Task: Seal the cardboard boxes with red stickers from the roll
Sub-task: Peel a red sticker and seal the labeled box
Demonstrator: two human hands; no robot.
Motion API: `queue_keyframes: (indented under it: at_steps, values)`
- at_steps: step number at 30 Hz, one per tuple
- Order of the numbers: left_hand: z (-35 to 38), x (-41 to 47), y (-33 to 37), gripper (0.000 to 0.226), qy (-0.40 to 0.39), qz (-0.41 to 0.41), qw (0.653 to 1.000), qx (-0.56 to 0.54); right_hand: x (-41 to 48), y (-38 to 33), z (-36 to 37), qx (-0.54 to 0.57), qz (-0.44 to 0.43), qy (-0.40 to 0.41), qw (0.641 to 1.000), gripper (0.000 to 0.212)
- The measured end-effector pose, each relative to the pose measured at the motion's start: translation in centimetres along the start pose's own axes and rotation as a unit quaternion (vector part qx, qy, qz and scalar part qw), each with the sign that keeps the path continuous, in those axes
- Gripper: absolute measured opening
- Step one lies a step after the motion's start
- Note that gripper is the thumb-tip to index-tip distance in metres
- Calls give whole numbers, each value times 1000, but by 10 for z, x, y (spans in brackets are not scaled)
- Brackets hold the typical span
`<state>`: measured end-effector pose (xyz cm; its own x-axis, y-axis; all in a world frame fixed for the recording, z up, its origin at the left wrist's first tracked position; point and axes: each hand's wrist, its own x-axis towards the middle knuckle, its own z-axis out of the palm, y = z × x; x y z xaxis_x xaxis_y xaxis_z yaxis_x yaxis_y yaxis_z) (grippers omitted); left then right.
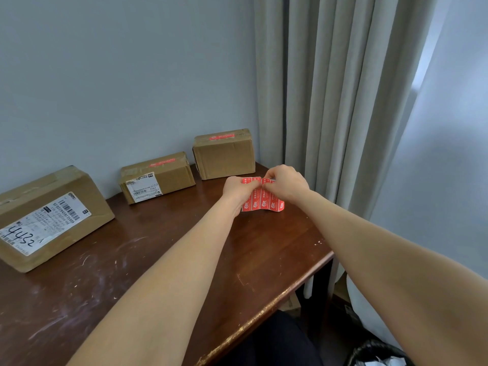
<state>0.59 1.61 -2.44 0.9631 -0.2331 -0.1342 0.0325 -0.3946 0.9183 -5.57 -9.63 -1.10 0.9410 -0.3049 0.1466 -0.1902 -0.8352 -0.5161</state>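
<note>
Sticker strip (264, 200), light and floppy we judge, is pinched at its top edge by our left hand (235, 188) and right hand (286, 184).

Two bare forearms above the table (158, 247), left hand (235, 190) and right hand (286, 184) bare as well, dark garment (277, 342) showing on the lap just below the table's near edge

Both hands, left hand (233, 188) and right hand (286, 183), pinch red sticker strip (262, 200) above tabletop (158, 247); three cardboard boxes (155, 175) along wall.
</note>
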Motion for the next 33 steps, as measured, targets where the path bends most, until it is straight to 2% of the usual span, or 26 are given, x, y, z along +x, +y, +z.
queue_keyframes:
  at_steps: [11, 15, 21, 33]
  values:
    - [-1, -2, -1, 51, -9, -35, 999, -33, 0, 0, 0, -14, 1, 0, 1000, 34]
    - [-5, -3, -4, 48, -35, -28, 999, -16, 1, 0, -1, -6, 12, -6, 1000, 36]
    - [-4, -3, -5, 48, -28, -23, 999, 3, -1, -3, -4, -7, -10, -18, 1000, 41]
    - [-4, -2, -5, 48, -14, -12, 1000, 21, -1, -9, -4, -80, -6, -35, 996, 39]
